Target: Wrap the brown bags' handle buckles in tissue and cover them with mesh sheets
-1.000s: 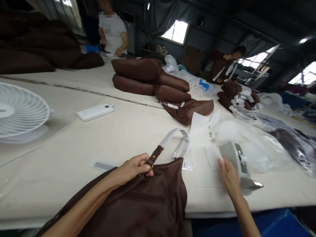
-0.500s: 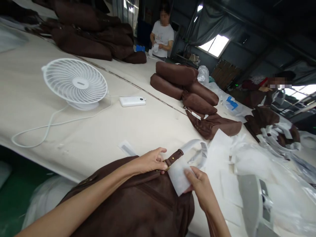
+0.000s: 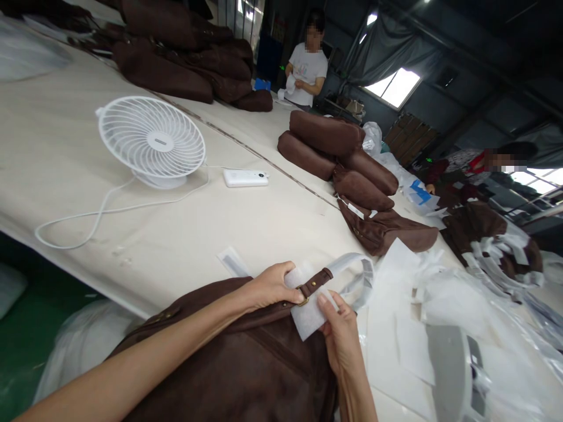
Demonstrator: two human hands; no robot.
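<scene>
A dark brown bag (image 3: 237, 363) lies in front of me at the table's edge. Its handle strap has a brass buckle (image 3: 303, 298) and a brown tab; beyond the tab the handle loop (image 3: 352, 261) is covered in pale wrapping. A thin white sheet (image 3: 308, 319) passes beneath the buckle, showing on both sides of it. My left hand (image 3: 273, 287) grips the strap by the buckle, thumb on top, index finger at the sheet's far part. My right hand (image 3: 341, 322) pinches the sheet's right edge between thumb and fingers.
A white fan (image 3: 153, 140) with a trailing cable stands left, beside a white power bank (image 3: 245, 178). Brown bags (image 3: 325, 133) are piled across the table. White sheets (image 3: 387, 299), clear plastic and a grey device (image 3: 453, 363) lie right. Two people stand beyond the table.
My right hand has brought the white sheet left and under the buckle, so part of it now shows beyond my left fingers. The view has shifted slightly.
</scene>
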